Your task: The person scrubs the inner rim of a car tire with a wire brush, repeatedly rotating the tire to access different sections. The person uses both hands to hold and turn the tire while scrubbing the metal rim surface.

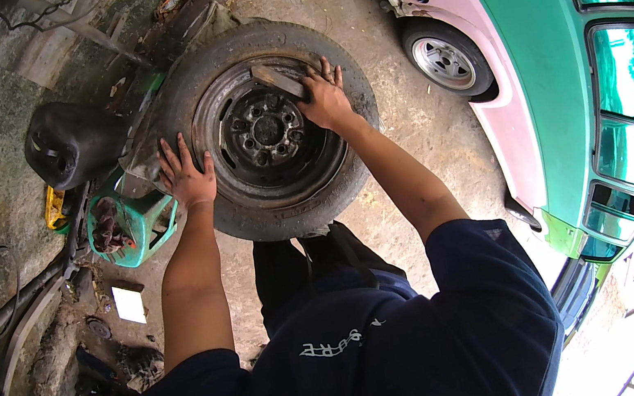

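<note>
A worn, dusty tire [266, 218] on a dark steel wheel rim [269, 128] lies flat in front of me, its hub holes facing up. My left hand [187, 171] presses on the tire's left sidewall, fingers spread and holding nothing. On the upper right of the tire rests my right hand [327, 101], fingertips spread over the rubber. A short, flat, brownish bar [278, 81] sits between its thumb and forefinger and juts left over the rim. The bar's near end is hidden by the hand, and its material is unclear.
A green plastic stool [144, 248] stands left of the tire, with a black rounded container [72, 144] beyond it. To the right is a pink and green vehicle [526, 49] with its wheel [444, 57]. A pale square piece [129, 304] lies on the floor at left.
</note>
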Demonstrator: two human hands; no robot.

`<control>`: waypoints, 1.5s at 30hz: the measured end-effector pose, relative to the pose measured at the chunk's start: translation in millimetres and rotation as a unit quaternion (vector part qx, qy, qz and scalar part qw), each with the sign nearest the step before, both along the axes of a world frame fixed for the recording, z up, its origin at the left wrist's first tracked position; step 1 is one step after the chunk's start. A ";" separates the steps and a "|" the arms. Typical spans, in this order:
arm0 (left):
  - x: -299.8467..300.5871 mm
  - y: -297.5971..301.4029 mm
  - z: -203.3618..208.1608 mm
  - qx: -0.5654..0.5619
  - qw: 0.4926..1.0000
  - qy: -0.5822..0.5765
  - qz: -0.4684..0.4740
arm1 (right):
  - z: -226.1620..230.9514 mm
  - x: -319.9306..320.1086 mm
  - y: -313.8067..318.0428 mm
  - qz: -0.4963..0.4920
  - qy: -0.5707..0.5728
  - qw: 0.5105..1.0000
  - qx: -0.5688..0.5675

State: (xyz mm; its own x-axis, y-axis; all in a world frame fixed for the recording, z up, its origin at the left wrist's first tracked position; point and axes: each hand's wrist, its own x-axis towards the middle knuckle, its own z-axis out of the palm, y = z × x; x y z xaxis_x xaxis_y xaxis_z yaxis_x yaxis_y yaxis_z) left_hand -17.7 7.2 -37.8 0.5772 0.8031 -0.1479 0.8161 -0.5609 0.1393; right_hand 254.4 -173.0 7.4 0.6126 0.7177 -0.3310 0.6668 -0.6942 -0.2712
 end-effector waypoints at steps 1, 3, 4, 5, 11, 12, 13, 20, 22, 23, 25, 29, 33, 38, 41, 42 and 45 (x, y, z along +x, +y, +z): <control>0.2 0.1 0.5 0.001 1.000 0.000 -0.001 | 0.1 -1.7 -4.1 0.013 -0.004 1.000 0.012; 0.8 0.4 1.5 0.000 1.000 0.008 -0.001 | 0.1 -6.8 -14.6 0.018 -0.003 1.000 -0.015; 1.1 0.5 1.9 -0.002 1.000 0.016 0.000 | -0.2 -8.6 -18.7 0.019 0.000 0.999 -0.037; 1.1 0.3 2.3 -0.001 1.000 0.017 -0.001 | -0.3 -10.0 -22.7 0.023 -0.003 1.000 -0.015; 0.6 0.2 1.4 -0.004 1.000 0.017 -0.002 | 4.4 -6.5 -19.8 0.050 -0.037 0.998 0.000; 0.3 0.5 1.2 -0.009 1.000 0.009 0.000 | 7.1 -6.6 -17.8 0.053 -0.048 0.997 0.012; 0.3 0.7 1.0 -0.015 1.000 0.000 0.002 | 9.8 -7.2 -15.8 0.053 -0.066 0.996 0.025; 2.8 1.3 6.3 -0.028 0.999 0.019 -0.004 | 22.0 -30.2 -23.3 -0.206 0.029 0.974 0.091; 3.7 1.2 8.9 -0.034 0.999 0.025 -0.006 | 20.4 -37.6 -28.5 -0.258 0.054 0.962 0.068; 3.8 1.5 10.2 -0.038 0.999 0.026 -0.007 | 19.2 -41.2 -30.9 -0.269 0.056 0.959 0.066; 3.8 1.5 12.2 -0.041 0.999 0.018 -0.008 | 17.3 -48.7 -35.8 -0.284 0.047 0.955 0.073; 3.3 1.4 14.8 -0.047 0.998 0.024 -0.015 | 20.8 -65.3 -47.4 -0.302 0.038 0.950 0.072; 2.6 2.1 16.6 -0.059 0.998 0.011 -0.021 | 33.3 -80.0 -61.1 -0.327 0.059 0.943 0.034; 2.4 2.3 18.2 -0.060 0.998 0.003 -0.024 | 44.6 -85.1 -66.5 -0.332 0.047 0.942 0.014; 2.9 1.2 18.4 -0.057 0.998 -0.001 -0.024 | 46.4 -75.9 -65.4 -0.293 -0.008 0.956 0.018; 2.9 1.1 18.3 -0.058 0.998 -0.001 -0.023 | 46.8 -71.6 -65.3 -0.288 -0.015 0.957 0.040; 2.5 -0.1 16.9 -0.054 0.998 0.002 -0.020 | 46.2 -54.1 -61.9 -0.272 -0.009 0.962 -0.014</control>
